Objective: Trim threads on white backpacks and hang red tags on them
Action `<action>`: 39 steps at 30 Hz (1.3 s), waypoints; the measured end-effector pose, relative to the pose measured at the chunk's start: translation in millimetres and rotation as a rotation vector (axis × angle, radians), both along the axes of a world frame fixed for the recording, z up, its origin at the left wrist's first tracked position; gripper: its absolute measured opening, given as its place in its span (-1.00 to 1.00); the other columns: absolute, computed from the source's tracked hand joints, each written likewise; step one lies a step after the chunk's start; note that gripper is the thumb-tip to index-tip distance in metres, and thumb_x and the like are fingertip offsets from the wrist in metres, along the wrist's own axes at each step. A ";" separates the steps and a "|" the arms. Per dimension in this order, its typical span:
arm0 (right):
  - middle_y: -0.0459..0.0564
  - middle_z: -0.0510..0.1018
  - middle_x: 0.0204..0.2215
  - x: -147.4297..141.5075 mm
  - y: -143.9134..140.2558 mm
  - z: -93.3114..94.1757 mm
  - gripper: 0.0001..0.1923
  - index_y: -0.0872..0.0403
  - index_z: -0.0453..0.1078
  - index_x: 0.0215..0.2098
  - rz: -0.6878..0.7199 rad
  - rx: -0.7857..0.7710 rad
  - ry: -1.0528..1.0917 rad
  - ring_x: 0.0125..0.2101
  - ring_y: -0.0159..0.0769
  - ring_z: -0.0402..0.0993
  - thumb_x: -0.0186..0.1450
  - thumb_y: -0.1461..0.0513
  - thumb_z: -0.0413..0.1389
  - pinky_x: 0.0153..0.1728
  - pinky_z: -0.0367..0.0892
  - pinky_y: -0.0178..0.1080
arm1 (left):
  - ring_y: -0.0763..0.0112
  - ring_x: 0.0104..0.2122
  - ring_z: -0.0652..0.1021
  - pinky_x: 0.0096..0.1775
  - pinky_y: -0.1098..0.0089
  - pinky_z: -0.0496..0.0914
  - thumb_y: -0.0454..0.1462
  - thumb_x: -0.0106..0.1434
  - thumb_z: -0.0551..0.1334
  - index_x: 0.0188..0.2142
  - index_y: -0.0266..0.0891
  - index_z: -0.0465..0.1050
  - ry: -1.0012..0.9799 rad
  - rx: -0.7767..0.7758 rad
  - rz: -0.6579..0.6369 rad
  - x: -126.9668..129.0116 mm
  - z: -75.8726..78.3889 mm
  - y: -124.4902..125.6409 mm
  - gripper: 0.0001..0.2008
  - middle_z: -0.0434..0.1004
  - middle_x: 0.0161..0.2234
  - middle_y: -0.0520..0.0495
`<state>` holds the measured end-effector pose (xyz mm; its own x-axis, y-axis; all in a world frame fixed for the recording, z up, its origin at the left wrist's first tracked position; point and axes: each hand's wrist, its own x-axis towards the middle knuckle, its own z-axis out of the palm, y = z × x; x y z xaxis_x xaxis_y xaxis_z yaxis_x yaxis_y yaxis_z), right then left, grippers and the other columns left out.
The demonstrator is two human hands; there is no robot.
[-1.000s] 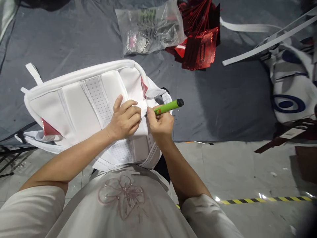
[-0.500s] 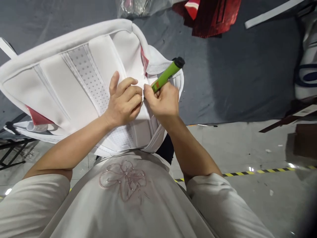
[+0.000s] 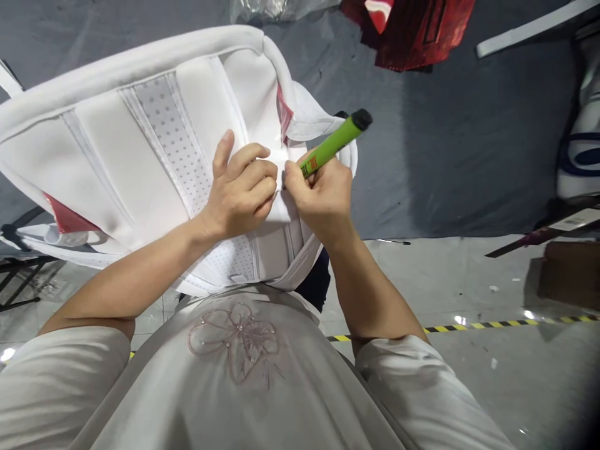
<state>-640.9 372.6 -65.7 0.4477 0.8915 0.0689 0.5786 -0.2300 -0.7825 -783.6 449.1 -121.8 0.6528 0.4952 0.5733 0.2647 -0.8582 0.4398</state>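
A white padded bag [image 3: 131, 144], with a dotted mesh strip and red corner patches, lies across the dark table edge toward my body. My left hand [image 3: 244, 187] is closed at its right part, fingers curled and the little finger raised. It pinches the white fabric, with the thumb hidden underneath. Just to the right, my right hand [image 3: 325, 197] is wrapped round a green marker [image 3: 330, 147] with a black end pointing up and right. The marker's lower end is hidden in the fist. Both sets of fingertips nearly meet over the fabric.
Dark grey cloth covers the table [image 3: 445, 156]. Red glossy pieces [image 3: 417, 31], clear plastic [image 3: 281, 7] and a white strip [image 3: 529, 28] lie at the far side. A brown box [image 3: 569, 275] stands at right on the floor, near yellow-black tape [image 3: 497, 325].
Both hands, the bag and the marker sit slightly further right in view, and the marker leans a little more to the right. The hold of each hand looks unchanged.
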 end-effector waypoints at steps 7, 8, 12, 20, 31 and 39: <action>-0.24 0.14 -0.65 0.7 -3.6 -5.1 -0.72 0.03 0.22 -0.48 -0.017 0.025 0.072 -0.61 -0.49 0.10 0.32 0.10 0.13 -0.58 0.04 -0.33 | 0.28 0.04 0.48 0.34 -0.19 0.03 -0.31 0.29 0.13 -0.42 -0.10 0.35 -0.010 0.133 0.017 -2.2 6.5 -1.4 -0.86 0.49 -0.31 0.09; -0.24 0.15 -0.64 0.5 -3.8 -5.5 -0.71 0.03 0.22 -0.48 -0.022 0.029 0.083 -0.62 -0.49 0.10 0.32 0.10 0.12 -0.58 0.04 -0.33 | 0.27 0.05 0.48 0.34 -0.19 0.03 -0.30 0.28 0.14 -0.42 -0.09 0.37 0.007 0.122 0.021 -2.7 7.4 -1.9 -0.86 0.49 -0.31 0.09; -0.24 0.16 -0.65 -1.3 -4.8 -6.8 -0.72 0.04 0.23 -0.47 -0.029 0.045 0.102 -0.63 -0.50 0.10 0.32 0.10 0.13 -0.58 0.05 -0.34 | 0.24 0.07 0.47 0.37 -0.19 0.01 -0.27 0.27 0.15 -0.37 -0.07 0.43 0.090 0.055 0.037 -4.1 8.6 -3.4 -0.88 0.50 -0.29 0.06; -0.26 0.14 -0.71 -5.2 -1.5 -5.7 -0.72 0.05 0.25 -0.49 -0.085 -0.003 0.123 -0.66 -0.50 0.07 0.28 0.08 0.13 -0.61 0.01 -0.35 | 0.25 0.08 0.47 0.39 -0.18 -0.07 -0.31 0.27 0.17 -0.36 -0.13 0.43 0.060 0.076 0.010 -4.9 7.4 -3.9 -0.90 0.54 -0.26 0.03; -0.27 0.14 -0.73 -2.7 0.1 -6.8 -0.68 0.05 0.28 -0.49 -0.099 -0.027 0.194 -0.68 -0.48 0.07 0.25 0.01 0.10 -0.63 0.00 -0.36 | 0.22 0.01 0.50 0.38 -0.09 -0.06 -0.35 0.23 0.18 -0.35 -0.14 0.46 0.001 0.190 0.019 -5.4 14.6 -7.1 -0.90 0.59 -0.27 0.01; -0.22 0.25 -0.76 -5.9 -15.4 -8.7 -0.62 0.07 0.30 -0.57 0.018 0.000 0.221 -0.70 -0.46 0.16 0.24 -0.01 0.14 -0.64 0.06 -0.35 | 0.14 -0.09 0.51 0.19 -0.04 0.18 -0.18 0.29 0.22 -0.33 -0.20 0.48 0.336 0.285 -0.110 -11.9 50.4 18.4 -0.85 0.59 -0.29 -0.10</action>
<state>-646.7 357.1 -74.4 0.4356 0.8997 -0.0289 0.3975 -0.2211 -0.8906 -795.5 467.5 -71.4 0.8656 0.2661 0.4242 0.2532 -0.9634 0.0876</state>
